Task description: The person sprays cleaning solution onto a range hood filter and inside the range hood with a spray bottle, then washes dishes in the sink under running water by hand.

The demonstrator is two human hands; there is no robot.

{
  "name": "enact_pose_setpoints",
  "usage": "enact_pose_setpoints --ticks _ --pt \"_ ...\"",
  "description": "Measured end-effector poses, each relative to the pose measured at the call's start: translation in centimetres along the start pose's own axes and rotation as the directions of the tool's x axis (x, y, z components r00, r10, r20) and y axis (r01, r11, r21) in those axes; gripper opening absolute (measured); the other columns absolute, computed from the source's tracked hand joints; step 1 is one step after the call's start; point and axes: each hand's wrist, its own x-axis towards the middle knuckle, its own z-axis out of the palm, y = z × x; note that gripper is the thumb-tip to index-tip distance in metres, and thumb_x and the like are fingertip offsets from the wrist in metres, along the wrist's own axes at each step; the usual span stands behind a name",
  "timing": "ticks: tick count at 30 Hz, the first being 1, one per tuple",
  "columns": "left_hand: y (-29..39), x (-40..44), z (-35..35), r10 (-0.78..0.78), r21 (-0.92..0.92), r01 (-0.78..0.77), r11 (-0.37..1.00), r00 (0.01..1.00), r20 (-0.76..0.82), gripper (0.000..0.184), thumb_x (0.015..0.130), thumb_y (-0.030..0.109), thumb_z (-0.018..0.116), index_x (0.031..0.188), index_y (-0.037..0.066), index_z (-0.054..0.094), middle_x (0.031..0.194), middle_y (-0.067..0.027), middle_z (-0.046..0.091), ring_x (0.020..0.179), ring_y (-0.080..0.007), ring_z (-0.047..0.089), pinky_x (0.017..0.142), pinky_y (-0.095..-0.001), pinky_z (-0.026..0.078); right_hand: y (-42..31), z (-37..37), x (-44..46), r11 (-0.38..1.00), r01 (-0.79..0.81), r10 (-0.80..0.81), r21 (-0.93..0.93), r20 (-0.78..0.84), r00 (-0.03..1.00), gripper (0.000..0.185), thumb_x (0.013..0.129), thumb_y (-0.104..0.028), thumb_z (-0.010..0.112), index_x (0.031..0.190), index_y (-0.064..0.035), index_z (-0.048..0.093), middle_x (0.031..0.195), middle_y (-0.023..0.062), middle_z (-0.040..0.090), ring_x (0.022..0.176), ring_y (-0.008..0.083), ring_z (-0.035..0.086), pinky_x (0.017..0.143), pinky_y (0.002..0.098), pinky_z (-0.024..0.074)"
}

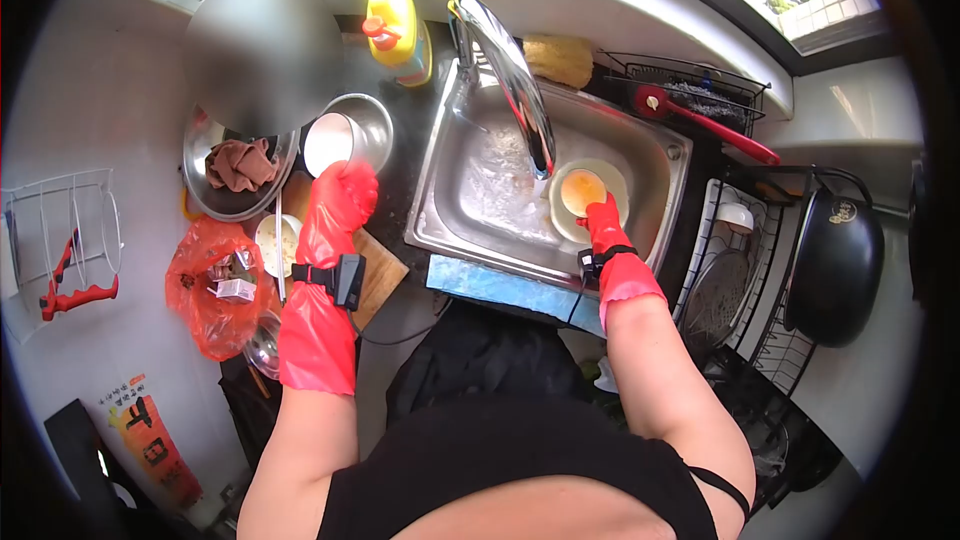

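Both my hands wear red rubber gloves. My left hand (pixel 345 192) is closed at the near edge of a white bowl (pixel 331 140), which overlaps a metal bowl (pixel 376 132) left of the sink. Over the right side of the steel sink (pixel 425 225), my right hand (pixel 604 224) grips a small bowl (pixel 582 191) with an orange-tinted inside. Beneath it is a larger pale bowl (pixel 616 202). The faucet (pixel 515 90) arches over the basin, where the sink floor looks wet.
On the left are a metal basin with a brown cloth (pixel 240 165), a red plastic bag (pixel 200 310) of waste and a cutting board (pixel 378 280). A yellow bottle (pixel 398 25) stands behind. At right are a red-handled brush (pixel 710 124), a dish rack (pixel 720 240) and a black pan (pixel 835 265).
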Motion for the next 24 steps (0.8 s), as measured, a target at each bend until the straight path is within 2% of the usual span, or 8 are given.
enact_pose_setpoints --ticks 5,6,8,12,15,18,21,24 --pt "0.0 0.8 0.3 0.085 -0.043 -0.088 0.995 0.995 -0.056 0.033 0.099 0.028 0.057 0.11 -0.002 0.064 0.094 -0.0126 0.074 0.074 -0.0297 0.07 0.058 -0.0374 0.058 -5.1 -0.5 -4.2 0.981 -0.08 0.122 -0.178 0.234 0.965 0.067 0.083 0.004 0.042 0.147 -0.0143 0.041 0.096 0.0179 0.068 0.054 0.0229 0.065 0.043 0.032 0.0483" --pt "0.0 0.6 0.4 0.094 -0.03 -0.096 0.995 0.995 -0.038 0.033 0.099 0.028 0.057 0.111 -0.002 0.064 0.096 -0.0132 0.073 0.075 -0.0299 0.07 0.06 -0.0376 0.059 -5.2 -0.8 -4.0 0.971 -0.116 0.171 -0.207 0.274 0.946 0.069 0.083 0.003 0.048 0.148 -0.0174 0.04 0.088 0.0151 0.067 0.054 0.0201 0.064 0.043 0.0299 0.046" --pt "-0.5 0.4 0.8 0.116 -0.006 -0.116 0.993 0.993 -0.001 0.034 0.099 0.029 0.057 0.112 -0.002 0.064 0.098 -0.0143 0.073 0.077 -0.0302 0.071 0.063 -0.038 0.06 -4.7 -0.6 -4.0 0.976 -0.107 0.158 -0.192 0.272 0.949 0.068 0.084 0.0 0.055 0.148 -0.0187 0.04 0.085 0.0142 0.067 0.053 0.0193 0.062 0.044 0.0304 0.046" --pt "-3.4 -1.8 3.3 0.212 0.219 -0.239 0.946 0.967 0.141 0.039 0.099 0.03 0.059 0.12 -0.003 0.061 0.103 -0.018 0.071 0.088 -0.0296 0.072 0.073 -0.0358 0.062 -4.7 -0.6 -4.0 0.985 -0.095 0.129 -0.145 0.244 0.961 0.069 0.085 -0.009 0.068 0.148 -0.0193 0.042 0.086 0.013 0.066 0.056 0.0183 0.062 0.047 0.0306 0.0472" --pt "-6.5 -2.8 4.3 0.264 0.314 -0.323 0.893 0.94 0.216 0.042 0.099 0.031 0.061 0.122 -0.003 0.06 0.107 -0.019 0.07 0.091 -0.0286 0.072 0.076 -0.0335 0.061 -4.3 -1.8 -3.7 0.985 -0.05 0.081 -0.166 0.184 0.98 0.068 0.084 -0.018 0.072 0.146 -0.015 0.044 0.089 0.0134 0.067 0.064 0.0201 0.063 0.053 0.0329 0.0504" --pt "-9.1 -2.8 4.6 0.167 0.372 -0.27 0.888 0.943 0.287 0.043 0.098 0.033 0.062 0.123 -0.002 0.06 0.113 -0.0194 0.068 0.096 -0.0272 0.07 0.084 -0.0342 0.059 -4.9 -2.5 -4.0 0.935 0.089 -0.068 -0.342 0.073 0.995 0.065 0.081 -0.025 0.075 0.139 -0.0092 0.052 0.096 0.0154 0.07 0.076 0.0263 0.068 0.062 0.0352 0.0539" --pt "-11.6 -1.9 3.8 0.088 0.396 -0.214 0.893 0.946 0.313 0.043 0.098 0.034 0.063 0.126 0.001 0.059 0.117 -0.0182 0.067 0.103 -0.0274 0.068 0.09 -0.0365 0.056 -7.0 -3.2 -5.5 0.658 0.338 -0.363 -0.673 0.11 0.925 0.06 0.077 -0.032 0.077 0.128 -0.0054 0.061 0.105 0.018 0.072 0.088 0.0325 0.071 0.072 0.0406 0.056" --pt "-13.5 -2.1 4.3 0.0 0.388 -0.129 0.912 0.949 0.316 0.044 0.095 0.033 0.066 0.128 0.005 0.059 0.116 -0.0132 0.068 0.107 -0.0265 0.066 0.094 -0.038 0.053 -12.1 -1.4 -9.3 0.374 0.307 -0.326 -0.875 0.186 0.927 0.063 0.075 -0.035 0.076 0.128 -0.0033 0.061 0.111 0.0209 0.071 0.103 0.0377 0.069 0.087 0.0433 0.0547"
